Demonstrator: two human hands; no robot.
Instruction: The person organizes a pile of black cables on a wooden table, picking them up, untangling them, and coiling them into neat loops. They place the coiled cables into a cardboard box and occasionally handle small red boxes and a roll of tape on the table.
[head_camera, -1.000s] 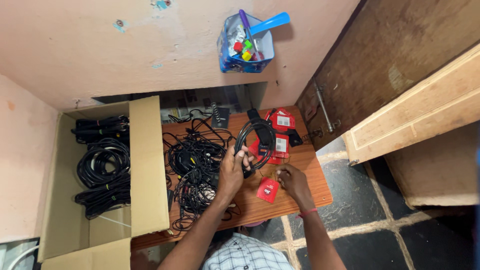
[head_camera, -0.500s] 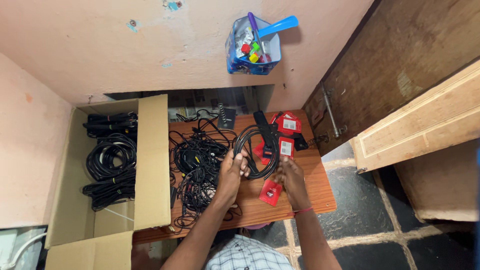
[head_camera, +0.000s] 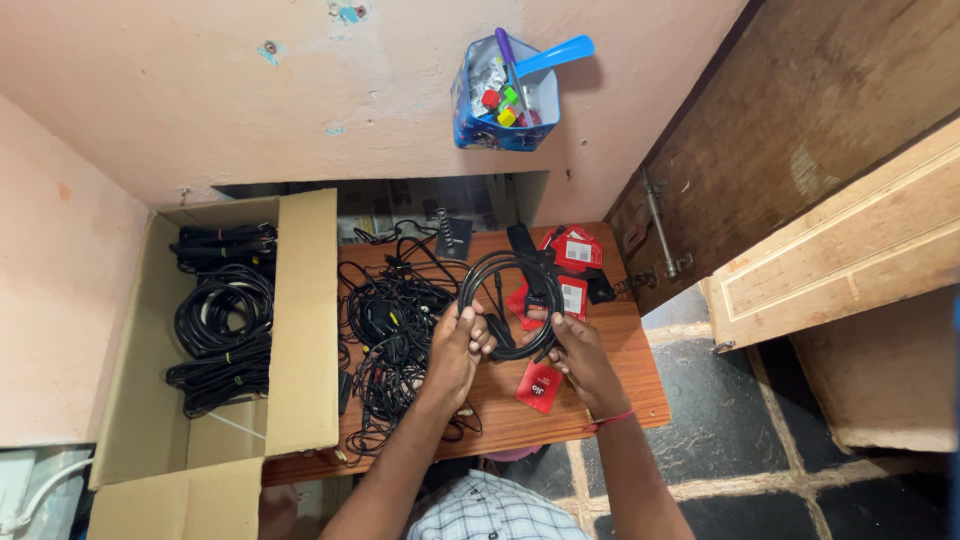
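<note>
A coiled black cable (head_camera: 510, 300) is being held above the wooden table (head_camera: 600, 400), between both hands. Left hand (head_camera: 458, 345) is being clenched on its near-left edge; right hand (head_camera: 575, 352) is being closed around the near-right.

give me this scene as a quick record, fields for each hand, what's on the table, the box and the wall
left hand: grips the left side of a coiled black cable
right hand: grips the coil's lower right side
table: wooden; tangled black cables on the left, red packets at the back and one near the right hand
cardboard box: open, left of the table, holds bundled black cable coils
wall: blue container hangs there, holding small items and a blue handle
</note>
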